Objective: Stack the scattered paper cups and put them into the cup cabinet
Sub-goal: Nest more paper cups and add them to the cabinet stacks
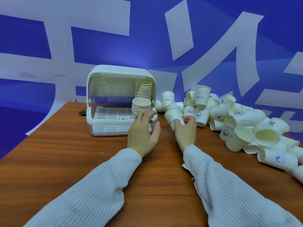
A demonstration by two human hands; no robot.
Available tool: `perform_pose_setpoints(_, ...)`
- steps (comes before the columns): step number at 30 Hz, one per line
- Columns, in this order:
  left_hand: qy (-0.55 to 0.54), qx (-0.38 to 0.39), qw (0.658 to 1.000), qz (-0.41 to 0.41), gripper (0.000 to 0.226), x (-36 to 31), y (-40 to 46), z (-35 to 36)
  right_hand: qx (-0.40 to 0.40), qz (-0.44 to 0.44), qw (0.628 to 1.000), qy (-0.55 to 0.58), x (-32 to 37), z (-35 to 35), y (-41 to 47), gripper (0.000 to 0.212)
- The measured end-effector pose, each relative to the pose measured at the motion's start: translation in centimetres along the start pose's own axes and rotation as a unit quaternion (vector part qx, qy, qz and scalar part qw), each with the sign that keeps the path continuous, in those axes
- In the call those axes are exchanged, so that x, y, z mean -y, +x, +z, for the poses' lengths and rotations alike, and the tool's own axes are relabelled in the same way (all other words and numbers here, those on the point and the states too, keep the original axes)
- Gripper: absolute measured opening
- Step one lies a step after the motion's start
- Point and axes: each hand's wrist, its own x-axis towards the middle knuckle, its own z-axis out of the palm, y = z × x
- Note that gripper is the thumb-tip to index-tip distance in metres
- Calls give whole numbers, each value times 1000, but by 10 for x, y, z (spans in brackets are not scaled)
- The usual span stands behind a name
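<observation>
While left hand (144, 133) grips white cup stack (141, 105), right hand (186, 128) grips tilted smiley cup (172, 116)

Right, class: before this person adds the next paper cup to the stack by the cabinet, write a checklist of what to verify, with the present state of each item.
1. White plastic cup cabinet has its lid raised: ok.
2. Slotted white tray inside has free space beside the tall stack of paper cups at its right: ok.
3. Left hand steadies the short stack of paper cups: ok, fingers curled on it.
4. Right hand holds the tilted HELLO paper cup: ok.
5. That cup's mouth faces the right way for nesting: cannot tell.
6. Heap of loose white paper cups on the brown wooden table is cleared: not ok.
</observation>
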Motion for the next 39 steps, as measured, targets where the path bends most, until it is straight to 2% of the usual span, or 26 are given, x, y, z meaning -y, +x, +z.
perform_pose_setpoints(2, -92, 39, 991, -85, 28, -18, -4, 4, 18, 15, 987, 160, 1, -22, -21, 29)
perform_pose_setpoints(3, -129, 58, 980, -138, 36, -26, -7, 9, 44, 8, 978, 206, 0, -33, -32, 29)
perform_pose_setpoints(5, -185, 97, 950, -232, 67, -40, -13, 18, 119, -27, 966, 229, -3, -51, -52, 32)
perform_pose_setpoints(7, -214, 120, 928, -280, 89, -47, -18, 22, 189, -79, 958, 198, -5, -62, -65, 29)
perform_pose_setpoints(9, -192, 109, 933, -284, 91, -45, -20, 20, 216, -106, 957, 160, -6, -64, -66, 21)
perform_pose_setpoints(10, -177, 97, 940, -276, 90, -41, -21, 19, 205, -104, 962, 146, -5, -62, -62, 19)
perform_pose_setpoints(14, -135, 104, 950, -263, 91, -37, -25, 12, 46, -94, 993, 49, 0, -51, -27, 6)
perform_pose_setpoints(16, -128, 126, 948, -262, 92, -38, -27, 13, 21, -123, 992, -20, 5, -48, -8, 15)
perform_pose_setpoints(18, -130, 139, 947, -260, 93, -40, -28, 14, 30, -149, 984, -89, 8, -45, 6, 21)
perform_pose_setpoints(22, -121, 150, 950, -246, 94, -40, -28, 14, 35, -240, 946, -217, 5, -34, 21, 32)
perform_pose_setpoints(24, -120, 148, 950, -248, 95, -41, -27, 14, 73, -286, 918, -266, 8, -28, 27, 45)
perform_pose_setpoints(26, -117, 144, 950, -250, 94, -40, -27, 12, 135, -304, 866, -373, 12, -22, 31, 58)
perform_pose_setpoints(28, -113, 140, 952, -249, 94, -41, -27, 10, 161, -300, 813, -472, 15, -18, 33, 60)
perform_pose_setpoints(30, -109, 132, 953, -251, 92, -41, -27, 6, 152, -278, 809, -496, 14, -16, 35, 56)
perform_pose_setpoints(35, -113, 124, 950, -263, 92, -39, -25, 4, 108, -272, 839, -460, 15, -9, 38, 44)
perform_pose_setpoints(39, -109, 127, 951, -259, 93, -40, -26, 4, 122, -245, 844, -461, 16, -8, 32, 44)
